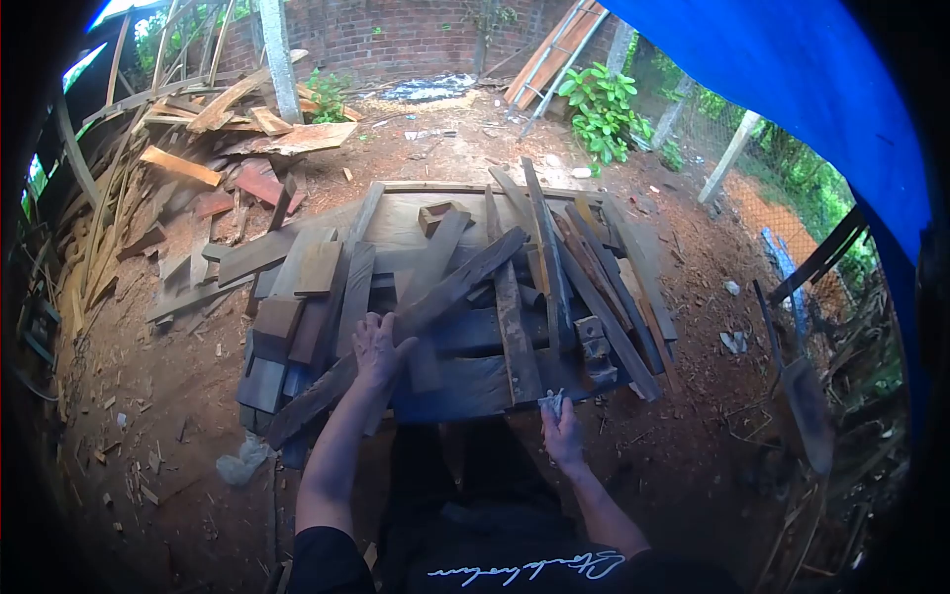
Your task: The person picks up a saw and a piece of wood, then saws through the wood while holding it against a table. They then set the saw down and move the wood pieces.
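Note:
My left hand (378, 348) rests on a long dark plank (460, 282) that lies diagonally over the wood pile, its fingers spread. Near the front edge of the pile, my right hand (562, 432) is closed round a crumpled pale cloth (552, 401). Just beyond that hand lies a rough board (514, 337), and to its right a notched wooden block (596, 350). Shorter blocks (278, 324) are stacked left of my left hand. A small open wooden box (442, 215) sits at the back of the pile.
Scrap wood (259, 129) is heaped at the back left beside a concrete post (280, 69). A ladder (562, 71) leans near the brick wall (396, 49). Blue tarp (802, 79) hangs at the upper right. A shovel-like blade (807, 416) stands at the right.

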Demonstrator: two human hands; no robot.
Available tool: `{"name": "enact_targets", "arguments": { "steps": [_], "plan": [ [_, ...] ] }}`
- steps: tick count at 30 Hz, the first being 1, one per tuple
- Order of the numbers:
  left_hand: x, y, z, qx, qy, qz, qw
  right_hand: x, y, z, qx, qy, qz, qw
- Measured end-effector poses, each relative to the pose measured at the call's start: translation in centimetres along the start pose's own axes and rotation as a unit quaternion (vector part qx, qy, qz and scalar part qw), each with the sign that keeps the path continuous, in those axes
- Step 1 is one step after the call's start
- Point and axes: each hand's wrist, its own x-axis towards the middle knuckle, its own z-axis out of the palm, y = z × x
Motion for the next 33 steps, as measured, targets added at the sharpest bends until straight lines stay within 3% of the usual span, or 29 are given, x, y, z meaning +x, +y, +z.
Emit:
{"name": "enact_targets", "arguments": {
  "steps": [5,8,14,15,20,22,23,25,27,29,33],
  "plan": [
    [-0.3,-1.2,0.7,0.004,0.007,0.042,0.999,-0.1,0.5,-0.2,0.018,0.042,-0.002,0.999],
    [-0.4,-1.2,-0.1,0.005,-0.014,0.051,0.999,-0.2,-0.1,-0.7,0.072,0.019,0.055,0.996],
    [0.0,-2.0,-1.2,0.032,-0.018,0.056,0.998,0.0,-0.8,-0.3,0.084,-0.009,0.051,0.995],
    [0.1,-2.0,-1.3,0.050,-0.002,0.070,0.996,0.3,-1.3,0.1,0.044,-0.014,0.006,0.999],
    [0.4,-1.2,-2.0,0.043,-0.038,0.035,0.998,2.4,-6.9,3.6,-0.023,-0.069,-0.141,0.987],
    [1.4,-0.9,-1.8,-0.033,-0.070,-0.053,0.996,3.5,-7.5,5.9,-0.046,-0.110,-0.150,0.981],
    [2.1,-0.9,-1.4,-0.032,-0.068,-0.057,0.996,4.0,-7.9,7.1,-0.070,-0.148,-0.157,0.974],
    [3.5,-0.4,-0.6,-0.028,-0.056,-0.164,0.984,5.0,-9.3,9.3,-0.082,-0.173,-0.156,0.969],
    [3.7,0.5,-0.9,-0.016,-0.015,-0.143,0.990,5.9,-10.2,11.2,-0.098,-0.196,-0.154,0.963],
    [4.3,0.3,0.4,0.013,0.031,-0.222,0.974,6.5,-10.8,12.8,-0.121,-0.203,-0.182,0.954],
    [3.9,0.7,1.4,0.001,0.073,-0.231,0.970,6.5,-11.6,14.6,-0.189,-0.234,-0.140,0.943]
  ]
}}
